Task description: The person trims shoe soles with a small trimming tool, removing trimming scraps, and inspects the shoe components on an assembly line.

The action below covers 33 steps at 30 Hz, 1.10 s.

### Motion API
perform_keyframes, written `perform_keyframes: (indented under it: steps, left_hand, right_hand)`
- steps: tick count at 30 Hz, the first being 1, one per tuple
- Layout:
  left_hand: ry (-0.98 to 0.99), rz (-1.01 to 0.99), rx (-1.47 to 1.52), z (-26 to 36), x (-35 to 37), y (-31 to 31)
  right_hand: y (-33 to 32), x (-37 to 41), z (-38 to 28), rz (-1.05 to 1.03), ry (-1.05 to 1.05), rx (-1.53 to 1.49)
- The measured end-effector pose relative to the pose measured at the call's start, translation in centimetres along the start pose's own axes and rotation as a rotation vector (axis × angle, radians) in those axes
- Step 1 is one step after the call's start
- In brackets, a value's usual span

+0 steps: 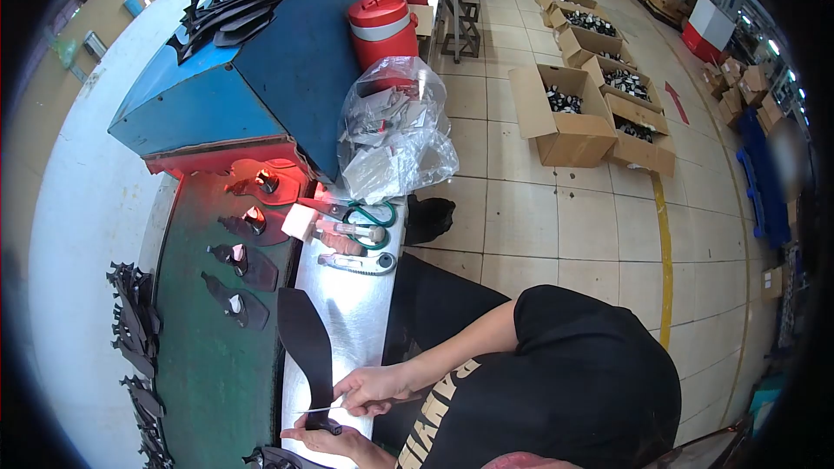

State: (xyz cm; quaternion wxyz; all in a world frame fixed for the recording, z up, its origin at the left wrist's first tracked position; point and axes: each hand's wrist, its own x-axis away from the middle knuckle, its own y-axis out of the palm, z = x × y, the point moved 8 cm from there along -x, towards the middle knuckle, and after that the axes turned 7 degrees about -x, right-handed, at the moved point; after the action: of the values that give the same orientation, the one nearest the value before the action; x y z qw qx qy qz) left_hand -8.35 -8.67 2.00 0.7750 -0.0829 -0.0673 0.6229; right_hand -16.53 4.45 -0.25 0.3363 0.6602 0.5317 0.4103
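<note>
A long black shoe sole [306, 330] stretches over the metal ledge and the edge of the green belt. Its narrow lower end lies in my left hand [326, 441], whose fingers are closed around it from below. Just above, my right hand [369, 389] grips a thin, pale, stick-like tool [317, 411], which crosses the sole's narrow end. The tool's exact kind is too small to tell. Another dark sole piece [282, 459] shows at the bottom edge beside my left hand.
Heeled black pieces [248, 265] sit on the green belt [213, 373] below a glowing blue machine [261, 95]. A box cutter [356, 263] and green-handled scissors [382, 213] lie on the metal ledge [347, 313]. A plastic bag [395, 135] hangs nearby; cartons [573, 135] stand on the floor.
</note>
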Motion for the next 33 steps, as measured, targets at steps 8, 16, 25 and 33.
perform_keyframes:
  steps: [8,16,25,33]
  left_hand:
    - [0.040,-0.021,0.200,2.2,0.3,-0.6]
    - [0.151,-0.198,0.353,-0.7,-0.6,0.9]
    - [-0.844,-0.357,1.030,-1.0,1.7,4.0]
    - [-0.889,-0.378,1.234,-3.1,1.2,4.6]
  right_hand:
    - [1.2,1.2,-2.3,-0.009,-0.088,0.306]
    - [3.8,2.1,-4.2,0.020,-0.847,1.411]
    - [5.6,1.8,-7.0,0.186,-0.818,1.443]
    - [6.4,1.1,-3.2,-0.060,-0.614,1.372]
